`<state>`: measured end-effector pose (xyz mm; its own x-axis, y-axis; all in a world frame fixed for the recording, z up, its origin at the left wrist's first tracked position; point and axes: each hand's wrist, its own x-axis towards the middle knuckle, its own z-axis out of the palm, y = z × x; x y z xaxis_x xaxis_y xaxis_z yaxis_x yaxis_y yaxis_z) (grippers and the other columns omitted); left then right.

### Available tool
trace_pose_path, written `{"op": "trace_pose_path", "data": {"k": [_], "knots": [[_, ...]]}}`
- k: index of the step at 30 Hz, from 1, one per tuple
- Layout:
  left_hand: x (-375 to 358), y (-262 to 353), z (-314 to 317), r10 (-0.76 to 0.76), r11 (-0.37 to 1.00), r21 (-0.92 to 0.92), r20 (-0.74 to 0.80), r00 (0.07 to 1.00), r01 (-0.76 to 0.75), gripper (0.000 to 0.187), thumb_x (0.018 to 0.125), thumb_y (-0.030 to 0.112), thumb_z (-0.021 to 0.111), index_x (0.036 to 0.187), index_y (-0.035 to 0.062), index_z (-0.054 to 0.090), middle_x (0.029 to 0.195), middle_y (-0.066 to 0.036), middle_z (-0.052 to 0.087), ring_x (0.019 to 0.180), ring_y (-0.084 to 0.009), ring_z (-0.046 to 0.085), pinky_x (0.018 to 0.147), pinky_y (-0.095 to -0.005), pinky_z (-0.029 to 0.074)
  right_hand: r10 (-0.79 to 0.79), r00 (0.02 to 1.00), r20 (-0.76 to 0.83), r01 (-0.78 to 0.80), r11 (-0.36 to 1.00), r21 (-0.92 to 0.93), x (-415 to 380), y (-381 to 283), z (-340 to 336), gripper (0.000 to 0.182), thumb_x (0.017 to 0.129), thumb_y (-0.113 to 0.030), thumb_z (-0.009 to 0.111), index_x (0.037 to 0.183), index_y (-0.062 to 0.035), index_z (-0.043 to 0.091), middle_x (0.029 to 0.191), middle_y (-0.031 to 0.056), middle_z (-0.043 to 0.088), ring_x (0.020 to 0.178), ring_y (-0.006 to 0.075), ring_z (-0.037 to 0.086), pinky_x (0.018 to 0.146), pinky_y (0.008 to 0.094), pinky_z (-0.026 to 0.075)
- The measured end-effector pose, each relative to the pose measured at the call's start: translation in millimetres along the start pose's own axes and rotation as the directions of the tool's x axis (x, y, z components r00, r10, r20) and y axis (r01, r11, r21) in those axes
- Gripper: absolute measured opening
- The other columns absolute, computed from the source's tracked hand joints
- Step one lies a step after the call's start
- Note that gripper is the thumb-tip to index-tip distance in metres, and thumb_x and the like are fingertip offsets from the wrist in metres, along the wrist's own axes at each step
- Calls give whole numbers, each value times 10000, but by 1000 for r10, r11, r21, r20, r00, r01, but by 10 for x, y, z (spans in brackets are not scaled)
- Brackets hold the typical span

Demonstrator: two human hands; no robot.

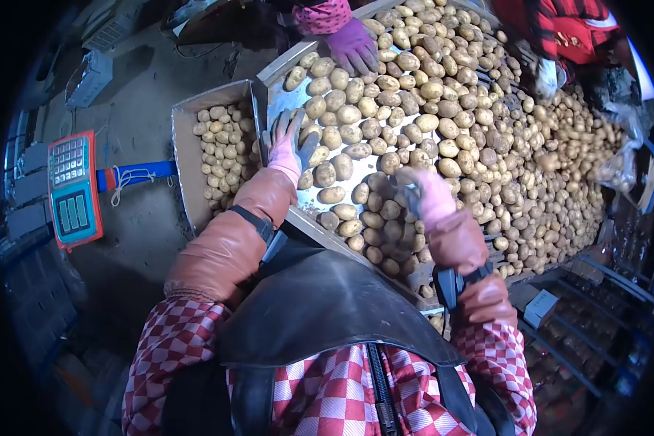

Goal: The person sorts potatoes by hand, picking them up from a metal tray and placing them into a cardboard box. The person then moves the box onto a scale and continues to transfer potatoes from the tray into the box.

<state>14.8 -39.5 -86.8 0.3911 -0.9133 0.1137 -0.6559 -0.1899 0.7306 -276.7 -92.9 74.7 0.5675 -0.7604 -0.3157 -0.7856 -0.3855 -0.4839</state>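
Observation:
Many potatoes [450, 109] lie spread over a sorting table with a pale metal surface [280, 102]. My left hand [289, 142], in a grey and pink glove, rests at the table's left edge beside the box, its fingers apart, next to some potatoes. Over the potatoes near the table's front edge is my right hand [420, 190], gloved too and smeared by motion; its fingers and anything in them cannot be made out. A cardboard box [184, 156] left of the table holds smaller potatoes [221, 149].
A scale display with keypad [73, 190] stands left of the box on a blue bar [149, 171]. Across the table, a co-worker's purple-gloved hand [353, 47] touches the potatoes. Another co-worker in red plaid [574, 33] is at the upper right, near a plastic bag [621, 163].

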Motion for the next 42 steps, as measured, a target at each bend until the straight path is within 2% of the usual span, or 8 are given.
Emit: {"op": "trace_pose_path", "data": {"k": [11, 16, 17, 19, 24, 27, 41, 42], "knots": [[-10, -513, 370, -182, 711, -692, -9, 983, 125, 532, 876, 96, 614, 1376, 80, 435, 1396, -78, 476, 1303, -210, 435, 1112, -350, 296, -62, 994, 95, 103, 837, -538, 1443, 256, 244, 552, 802, -36, 540, 1329, -185, 471, 1425, 110, 414, 1285, 382, 396, 1052, 457, 389], [95, -357, 137, -429, -481, -827, 513, 743, 293, 451, 869, 40, 601, 1310, 71, 514, 1317, -89, 536, 1245, -202, 483, 1082, -351, 334, 171, 967, 191, -9, 768, -640, 1542, -72, 129, 466, 858, -106, 515, 1315, -185, 464, 1322, 164, 472, 1156, 431, 504, 961, 512, 441], [99, -301, 91, -431, -477, -831, 505, 748, 287, 451, 869, 40, 601, 1310, 71, 514, 1317, -89, 536, 1245, -202, 483, 1082, -351, 334, 185, 956, 226, 4, 767, -642, 1527, -85, 128, 479, 870, -127, 504, 1342, -172, 440, 1316, 182, 474, 1140, 435, 517, 945, 519, 445], [30, -114, 3, -60, 928, -371, -66, 996, 31, 420, 870, 25, 592, 1280, 104, 550, 1295, -98, 551, 1231, -221, 497, 1054, -350, 343, 178, 976, 122, -74, 806, -587, 1513, -23, 176, 513, 870, -142, 503, 1373, -147, 402, 1319, 199, 474, 1138, 435, 521, 943, 524, 441], [27, -391, 253, -302, 337, -886, 219, 928, 319, 570, 874, 231, 634, 1400, 193, 418, 1423, -86, 433, 1350, -263, 354, 1125, -494, 191, 179, 984, 16, -140, 818, -557, 1555, 41, 264, 513, 862, -147, 503, 1365, -129, 399, 1325, 205, 477, 1134, 437, 521, 952, 509, 440], [47, -179, 23, -1, 993, -116, 69, 998, 9, 656, 849, 380, 650, 1425, 210, 385, 1466, -77, 383, 1388, -269, 297, 1124, -571, 142, 173, 982, 78, -108, 849, -518, 1473, 33, 201, 458, 868, -145, 487, 1323, -133, 436, 1319, 227, 481, 1108, 441, 543, 943, 479, 461], [81, -995, 686, -36, 957, 289, 139, 990, -6, 795, 793, 414, 677, 1466, 225, 298, 1511, -47, 304, 1420, -254, 227, 1125, -573, 98, 2, 979, 204, -187, 404, 895, 1027, -857, 216, 304, 837, -218, 705, 1050, -63, 553, 693, -9, 544, 538, 118, 533, 451, 249, 421], [201, -1939, 1380, -3, 918, -386, 212, 977, 86, 791, 789, 352, 693, 1467, 233, 304, 1507, -42, 314, 1416, -249, 240, 1125, -573, 93, -100, 929, 356, -329, 217, 919, 1110, -995, 292, 239, 828, -232, 717, 929, -71, 572, 641, -19, 523, 498, 98, 509, 437, 224, 407]]}}
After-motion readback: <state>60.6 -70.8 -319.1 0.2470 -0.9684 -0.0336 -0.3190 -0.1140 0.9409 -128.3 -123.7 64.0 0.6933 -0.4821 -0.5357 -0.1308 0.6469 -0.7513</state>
